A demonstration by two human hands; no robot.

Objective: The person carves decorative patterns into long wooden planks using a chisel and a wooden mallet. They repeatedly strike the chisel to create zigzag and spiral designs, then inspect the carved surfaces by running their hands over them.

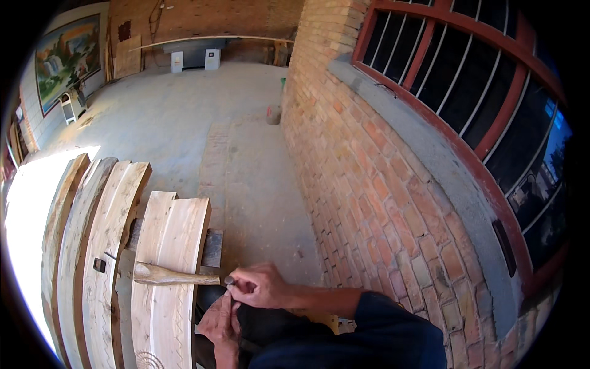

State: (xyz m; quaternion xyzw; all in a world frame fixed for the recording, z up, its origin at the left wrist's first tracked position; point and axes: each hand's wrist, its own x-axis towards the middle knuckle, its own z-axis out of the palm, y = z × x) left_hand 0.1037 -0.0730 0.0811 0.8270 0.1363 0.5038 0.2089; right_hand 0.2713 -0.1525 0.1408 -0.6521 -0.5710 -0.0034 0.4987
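Note:
Close to the plank edge, my right hand (pixel 264 287) is closed around a short rod (pixel 230 280), whose round grey end shows beside the fingers. Just below it, my left hand (pixel 219 321) has its fingers pressed together and reaches up to the right hand. Whatever lies between the left fingers is too small to tell. A wooden club-like piece (pixel 175 275), thick at its left end and narrowing to the right, lies across pale planks (pixel 178 237). Its narrow end comes near both hands. Wavy lines and a round ribbed pattern mark the near planks.
Further thick planks (pixel 104 246) stand side by side to the left, one bearing a small dark square object (pixel 99 265). A brick wall (pixel 369 197) with a barred window (pixel 455 74) runs along my right. A bucket-like container (pixel 273 115) stands by the wall on the concrete floor (pixel 246 160).

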